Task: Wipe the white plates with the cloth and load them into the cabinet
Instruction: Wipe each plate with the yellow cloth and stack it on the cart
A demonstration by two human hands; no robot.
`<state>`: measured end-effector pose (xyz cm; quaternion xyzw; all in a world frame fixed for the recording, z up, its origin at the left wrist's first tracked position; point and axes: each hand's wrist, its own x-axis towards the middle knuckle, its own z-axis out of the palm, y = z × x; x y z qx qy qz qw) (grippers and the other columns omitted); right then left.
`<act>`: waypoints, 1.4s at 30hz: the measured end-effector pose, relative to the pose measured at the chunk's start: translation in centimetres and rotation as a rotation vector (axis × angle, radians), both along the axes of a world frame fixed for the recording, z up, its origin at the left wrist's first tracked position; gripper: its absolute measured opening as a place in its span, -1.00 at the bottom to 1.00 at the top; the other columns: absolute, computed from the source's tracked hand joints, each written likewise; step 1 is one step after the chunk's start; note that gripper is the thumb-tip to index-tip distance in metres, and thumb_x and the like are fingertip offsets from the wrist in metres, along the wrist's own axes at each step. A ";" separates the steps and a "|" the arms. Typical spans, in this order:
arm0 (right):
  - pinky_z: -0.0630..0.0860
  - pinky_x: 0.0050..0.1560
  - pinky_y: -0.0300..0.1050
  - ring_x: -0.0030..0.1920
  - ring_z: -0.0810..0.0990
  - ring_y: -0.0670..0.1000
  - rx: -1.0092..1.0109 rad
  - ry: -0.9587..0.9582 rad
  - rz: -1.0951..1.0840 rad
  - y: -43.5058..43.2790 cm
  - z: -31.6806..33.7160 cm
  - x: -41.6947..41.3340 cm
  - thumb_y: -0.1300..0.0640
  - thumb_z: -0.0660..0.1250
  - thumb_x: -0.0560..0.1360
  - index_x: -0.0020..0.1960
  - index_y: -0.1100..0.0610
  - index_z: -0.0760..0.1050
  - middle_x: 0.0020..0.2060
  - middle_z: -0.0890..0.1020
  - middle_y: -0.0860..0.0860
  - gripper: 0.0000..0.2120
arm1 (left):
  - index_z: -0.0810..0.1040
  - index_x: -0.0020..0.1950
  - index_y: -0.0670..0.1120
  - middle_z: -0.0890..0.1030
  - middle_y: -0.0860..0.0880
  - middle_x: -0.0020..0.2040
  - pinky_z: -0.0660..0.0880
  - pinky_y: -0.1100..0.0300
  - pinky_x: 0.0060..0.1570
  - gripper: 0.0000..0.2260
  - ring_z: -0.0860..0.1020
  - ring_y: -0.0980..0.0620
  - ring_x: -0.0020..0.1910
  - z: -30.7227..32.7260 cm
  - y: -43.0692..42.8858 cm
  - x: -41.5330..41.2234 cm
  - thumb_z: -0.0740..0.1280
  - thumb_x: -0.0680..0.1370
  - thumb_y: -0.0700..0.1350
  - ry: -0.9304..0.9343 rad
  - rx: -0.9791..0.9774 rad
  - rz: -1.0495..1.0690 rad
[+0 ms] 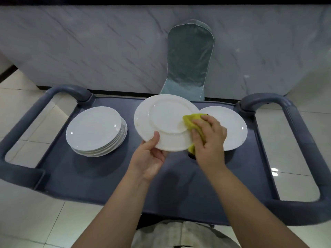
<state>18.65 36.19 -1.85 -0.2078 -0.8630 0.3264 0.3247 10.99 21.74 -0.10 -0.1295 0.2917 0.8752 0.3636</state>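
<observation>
My left hand [150,156] grips the near rim of a white plate [163,120], thumb on top, holding it tilted above the cart with its underside facing me. My right hand [209,138] presses a yellow cloth [192,122] against the plate's right edge, fingers curled over the cloth. A stack of several white plates [95,130] sits on the left of the cart tray. A single white plate [231,126] lies flat on the right, partly hidden behind my right hand.
The plates rest on a blue-grey cart tray [107,176] with looped handles at the left [26,122] and right [295,131]. A marble-patterned wall panel [107,51] and a grey-green chair back [189,58] stand behind it. Pale floor tiles surround the cart.
</observation>
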 end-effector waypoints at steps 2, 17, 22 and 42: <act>0.25 0.26 -0.10 0.12 0.36 0.16 0.170 -0.009 0.094 -3.0 -0.6 0.5 0.10 0.25 0.51 0.19 -0.01 0.59 0.30 0.47 0.04 -0.72 | 0.46 0.36 -0.19 0.61 -0.17 0.23 0.53 0.04 0.15 -0.55 0.62 -0.06 0.13 0.0 0.1 0.2 0.31 0.46 -0.18 -0.004 -0.026 -0.013; 0.35 0.19 -0.05 0.09 0.36 0.15 0.364 0.165 0.274 -3.3 -1.6 2.7 0.17 0.20 0.59 0.13 0.00 0.61 0.29 0.46 -0.01 -0.75 | 0.40 0.43 -0.15 0.55 -0.20 0.31 0.48 -0.08 0.26 -0.50 0.54 -0.17 0.27 0.5 0.4 0.8 0.30 0.50 -0.09 0.056 -0.054 -0.058; 0.32 0.35 0.08 0.25 0.41 0.11 -0.060 0.112 0.160 4.4 0.1 2.6 0.24 0.29 0.51 0.13 -0.01 0.57 0.23 0.50 -0.01 -0.73 | 0.44 0.35 -0.18 0.66 -0.11 0.14 0.63 0.06 -0.13 -0.54 0.65 -0.06 0.08 1.1 -1.6 -0.1 0.36 0.45 -0.34 0.333 -0.098 -0.187; 0.33 0.26 0.07 0.16 0.42 0.19 0.053 -0.246 0.268 5.0 4.7 -7.2 0.16 0.29 0.57 0.23 0.01 0.58 0.16 0.54 0.03 -0.74 | 0.45 0.30 0.01 0.66 -0.06 0.14 0.63 0.04 -0.04 -0.41 0.63 -0.06 0.09 -1.2 -0.9 1.6 0.47 0.34 -0.34 0.437 -0.308 -0.247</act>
